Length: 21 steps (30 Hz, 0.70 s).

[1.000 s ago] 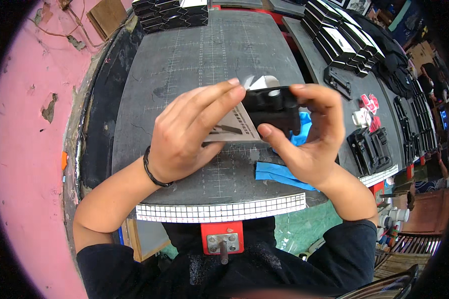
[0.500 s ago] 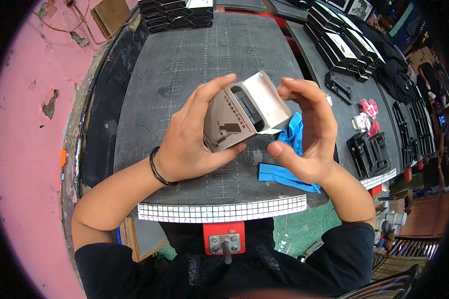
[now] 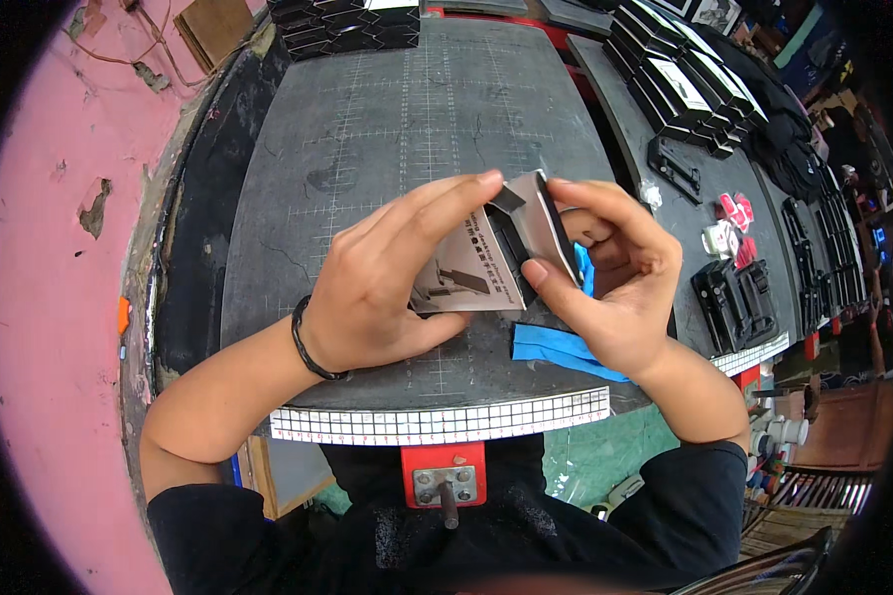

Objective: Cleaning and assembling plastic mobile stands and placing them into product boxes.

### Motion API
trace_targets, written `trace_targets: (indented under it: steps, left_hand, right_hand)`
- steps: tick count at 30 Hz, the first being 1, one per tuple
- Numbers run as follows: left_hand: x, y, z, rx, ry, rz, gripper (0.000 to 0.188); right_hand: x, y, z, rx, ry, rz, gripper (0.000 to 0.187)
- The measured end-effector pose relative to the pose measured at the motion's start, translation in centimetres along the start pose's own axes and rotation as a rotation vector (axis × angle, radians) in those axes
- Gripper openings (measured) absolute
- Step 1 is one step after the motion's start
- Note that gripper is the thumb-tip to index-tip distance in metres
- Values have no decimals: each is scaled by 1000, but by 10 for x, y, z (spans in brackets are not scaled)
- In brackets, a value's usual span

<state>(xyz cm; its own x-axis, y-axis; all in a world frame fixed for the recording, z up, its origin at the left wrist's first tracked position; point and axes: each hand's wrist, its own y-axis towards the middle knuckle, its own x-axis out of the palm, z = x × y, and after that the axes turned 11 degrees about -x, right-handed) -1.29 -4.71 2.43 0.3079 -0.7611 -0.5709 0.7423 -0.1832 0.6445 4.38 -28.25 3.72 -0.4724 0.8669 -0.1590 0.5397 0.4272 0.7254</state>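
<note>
While one red bracket (image 3: 442,471) with a single bolt (image 3: 449,504) sits below the middle of the near edge of the table (image 3: 367,149), one white gridded strip (image 3: 442,426) runs along that edge. Just beyond lies blue cloth (image 3: 566,352), visible in two patches, near the table's right edge; the right hand hides whether they join.

One box (image 3: 474,268) is held above the table's near half. The left hand (image 3: 372,263) is curled around its body, fingers above and thumb below; the right hand (image 3: 625,283) grips its single raised flap (image 3: 541,223) between thumb and fingers. The printed panel bears dark lettering beside the opening and one drawing of a stand. The opening points right; the long axis, partly covered by the left hand, appears to run left to right.

On the side table (image 3: 605,94), black stands (image 3: 734,307) lie close together near its near edge, their number unclear; beyond are small red and white pieces (image 3: 729,228), then one separate black stand (image 3: 675,171). Farthest are two box stacks, one at the main table's far left corner (image 3: 347,30), one on the side table (image 3: 680,84).
</note>
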Motion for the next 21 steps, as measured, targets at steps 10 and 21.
trace_targets:
  steps: [10, 21]
  left_hand:
    - [5, 0, -2, -50, 35, 26, 95]
    - [2, -2, 0, -50, 67, 39, 99]
  right_hand:
    - [4, 1, 5, -197, -231, -115, 51]
    - [9, -3, 3, -96, -206, -98, 44]
